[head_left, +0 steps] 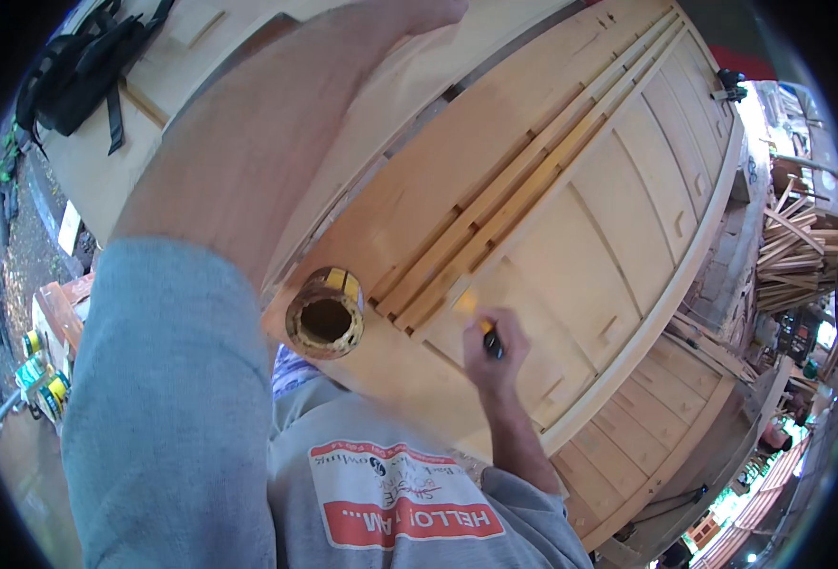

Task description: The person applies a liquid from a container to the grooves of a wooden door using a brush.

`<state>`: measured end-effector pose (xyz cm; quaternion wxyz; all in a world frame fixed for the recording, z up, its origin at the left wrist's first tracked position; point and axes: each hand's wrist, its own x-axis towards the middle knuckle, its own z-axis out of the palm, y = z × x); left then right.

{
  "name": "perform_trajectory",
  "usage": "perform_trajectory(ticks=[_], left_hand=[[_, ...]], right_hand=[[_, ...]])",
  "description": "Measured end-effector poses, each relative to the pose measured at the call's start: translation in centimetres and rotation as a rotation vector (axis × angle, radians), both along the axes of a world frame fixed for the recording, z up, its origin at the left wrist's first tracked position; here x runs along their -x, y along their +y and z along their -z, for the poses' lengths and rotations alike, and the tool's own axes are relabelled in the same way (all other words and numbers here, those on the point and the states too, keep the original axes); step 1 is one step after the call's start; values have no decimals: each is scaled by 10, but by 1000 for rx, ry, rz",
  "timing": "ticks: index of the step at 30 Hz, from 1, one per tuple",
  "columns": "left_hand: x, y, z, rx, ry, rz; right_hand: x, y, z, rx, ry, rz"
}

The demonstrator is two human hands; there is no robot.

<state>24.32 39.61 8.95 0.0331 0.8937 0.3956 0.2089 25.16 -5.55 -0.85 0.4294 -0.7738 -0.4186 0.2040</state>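
Observation:
My right hand is closed around the black and yellow handle of what looks like a paintbrush. Its working end is blurred against a pale wooden panelled door with raised strips and recessed panels. My left arm reaches far across the upper left, and the left hand shows only in part at the top edge, its fingers unclear. An opened tin with drips on its rim stands on the wood near my body, left of the right hand. Long slotted wooden strips lie lengthwise on the wood beside the door.
Another panelled wooden piece lies at the lower right. A pile of wood offcuts is farther right. A black backpack rests on a pale board at the upper left. Several tins stand at the far left.

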Motion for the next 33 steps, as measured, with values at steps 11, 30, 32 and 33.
perform_trajectory(ticks=[11, 30, 32, 33], left_hand=[[-6, 2, 12, -13, 24, -10], [-8, 5, 14, 2, 14, -24], [-9, 5, 13, 9, 14, -19], [-8, 6, 13, 8, 27, -31]], right_hand=[[69, -44, -18, 65, 19, -50], [139, 76, -35, 113, -232, -365], [143, 79, -31, 150, -247, -382], [145, 80, -34, 151, -248, -377]])
